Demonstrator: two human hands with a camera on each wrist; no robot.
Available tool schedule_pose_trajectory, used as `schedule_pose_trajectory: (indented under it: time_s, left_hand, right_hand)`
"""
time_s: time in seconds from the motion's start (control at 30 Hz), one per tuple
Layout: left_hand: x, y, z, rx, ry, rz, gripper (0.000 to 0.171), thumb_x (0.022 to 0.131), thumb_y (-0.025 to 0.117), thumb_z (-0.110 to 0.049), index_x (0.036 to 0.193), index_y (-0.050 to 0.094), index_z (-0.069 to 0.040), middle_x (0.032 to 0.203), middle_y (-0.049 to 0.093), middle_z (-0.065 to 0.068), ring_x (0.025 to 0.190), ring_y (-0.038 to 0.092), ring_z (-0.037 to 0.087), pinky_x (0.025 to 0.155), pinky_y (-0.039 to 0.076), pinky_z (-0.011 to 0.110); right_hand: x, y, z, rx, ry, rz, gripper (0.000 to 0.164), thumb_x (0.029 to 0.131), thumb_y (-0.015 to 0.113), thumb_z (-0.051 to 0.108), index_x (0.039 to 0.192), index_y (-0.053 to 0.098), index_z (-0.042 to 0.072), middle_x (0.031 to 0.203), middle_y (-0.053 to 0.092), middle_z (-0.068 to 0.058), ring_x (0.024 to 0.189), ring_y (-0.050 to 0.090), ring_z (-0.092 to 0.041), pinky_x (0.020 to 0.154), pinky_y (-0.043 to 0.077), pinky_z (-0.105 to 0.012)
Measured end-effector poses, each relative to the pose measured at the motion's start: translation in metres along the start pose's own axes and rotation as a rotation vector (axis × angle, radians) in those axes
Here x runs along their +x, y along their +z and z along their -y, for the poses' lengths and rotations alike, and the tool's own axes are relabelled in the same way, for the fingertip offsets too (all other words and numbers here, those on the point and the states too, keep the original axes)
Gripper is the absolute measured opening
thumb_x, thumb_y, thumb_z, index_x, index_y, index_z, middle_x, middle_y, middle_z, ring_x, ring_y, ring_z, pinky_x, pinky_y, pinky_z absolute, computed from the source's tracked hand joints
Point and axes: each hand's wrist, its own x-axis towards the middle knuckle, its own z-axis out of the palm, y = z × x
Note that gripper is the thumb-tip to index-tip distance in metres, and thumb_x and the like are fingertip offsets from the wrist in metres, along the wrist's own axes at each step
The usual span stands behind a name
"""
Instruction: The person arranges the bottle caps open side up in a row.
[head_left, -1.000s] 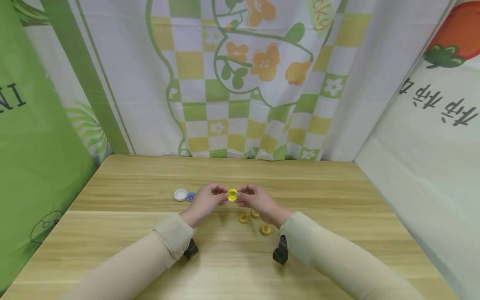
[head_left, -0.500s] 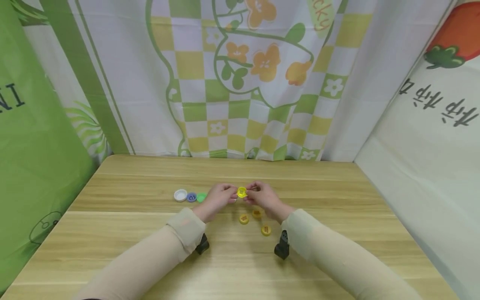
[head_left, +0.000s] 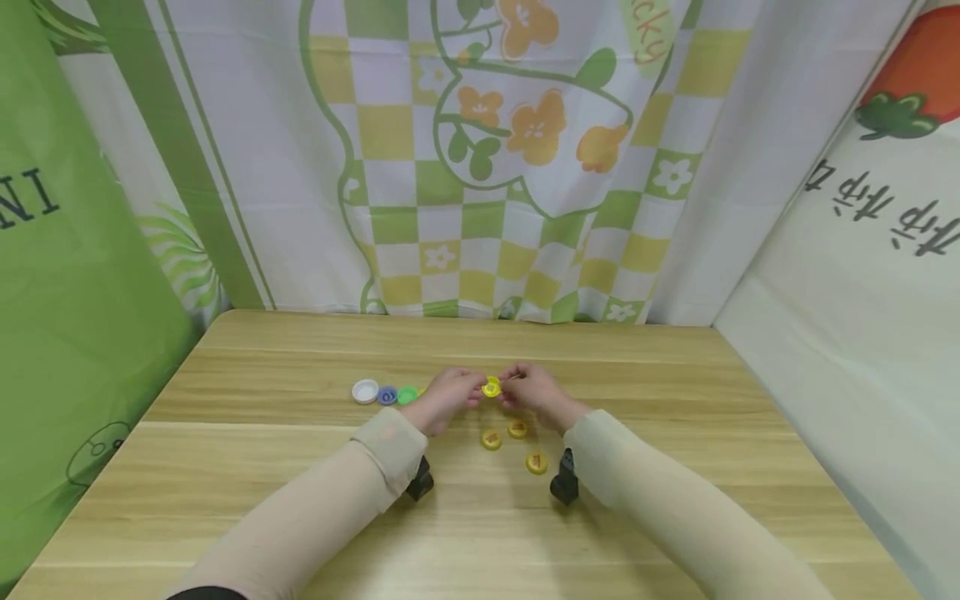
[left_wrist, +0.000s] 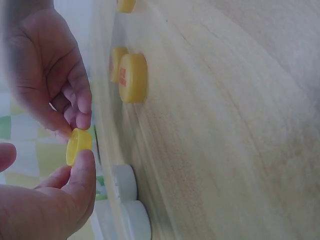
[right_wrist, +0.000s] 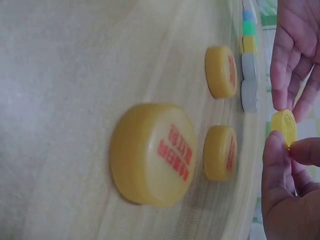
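Note:
A small yellow bottle cap [head_left: 491,387] is held above the table between my two hands, its hollow side towards the head camera. My left hand [head_left: 448,397] pinches one side of the rim, thumb and fingers visible in the left wrist view around the yellow cap [left_wrist: 79,146]. From the opposite side my right hand [head_left: 542,393] pinches the same cap, as the right wrist view shows. Closer to me lie three golden bottle caps with red lettering: a left one [head_left: 491,439], a back one [head_left: 517,428] and a front one [head_left: 536,463].
Left of my hands, a row holds a white cap [head_left: 365,392], a blue-purple cap [head_left: 387,396] and a green cap [head_left: 407,395]. A yellow cap [right_wrist: 249,44] and two pale caps continue it, mostly hidden behind my left hand. Curtains surround the wooden table [head_left: 300,517].
Both hands have shifted right with the yellow cap, the left hand more than the right. The green cap has come into sight from behind the left hand. Loose golden caps stay put.

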Motion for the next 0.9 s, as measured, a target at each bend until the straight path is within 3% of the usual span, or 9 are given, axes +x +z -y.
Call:
schedule_pose_trajectory:
  time_s: [0.4, 0.63, 0.9]
  left_hand:
    - [0.006, 0.004, 0.006, -0.039, -0.007, 0.049, 0.041, 0.103, 0.050, -0.014, 0.131, 0.054, 0.016, 0.133, 0.056, 0.025, 0.125, 0.055, 0.036, 0.110, 0.047, 0.044]
    - [0.008, 0.005, 0.004, -0.059, -0.033, 0.064, 0.048, 0.106, 0.048, -0.015, 0.141, 0.044, 0.018, 0.138, 0.053, 0.026, 0.129, 0.054, 0.036, 0.113, 0.044, 0.043]
    - [0.013, 0.003, -0.001, -0.096, -0.052, 0.078, 0.050, 0.108, 0.044, -0.014, 0.145, 0.036, 0.019, 0.137, 0.049, 0.031, 0.130, 0.052, 0.040, 0.114, 0.043, 0.043]
  right_hand:
    - [0.005, -0.001, -0.008, -0.023, 0.046, 0.016, 0.008, 0.103, 0.054, -0.002, 0.106, 0.059, -0.008, 0.092, 0.064, -0.014, 0.079, 0.065, -0.018, 0.071, 0.058, -0.023]
    - [0.012, -0.004, -0.012, -0.012, 0.070, 0.050, 0.010, 0.105, 0.051, -0.002, 0.110, 0.057, -0.007, 0.088, 0.064, -0.012, 0.075, 0.063, -0.014, 0.064, 0.056, -0.019]
    - [0.017, -0.008, -0.011, -0.031, 0.063, 0.051, 0.013, 0.106, 0.051, 0.000, 0.112, 0.059, -0.009, 0.091, 0.064, -0.012, 0.077, 0.064, -0.014, 0.067, 0.057, -0.020]
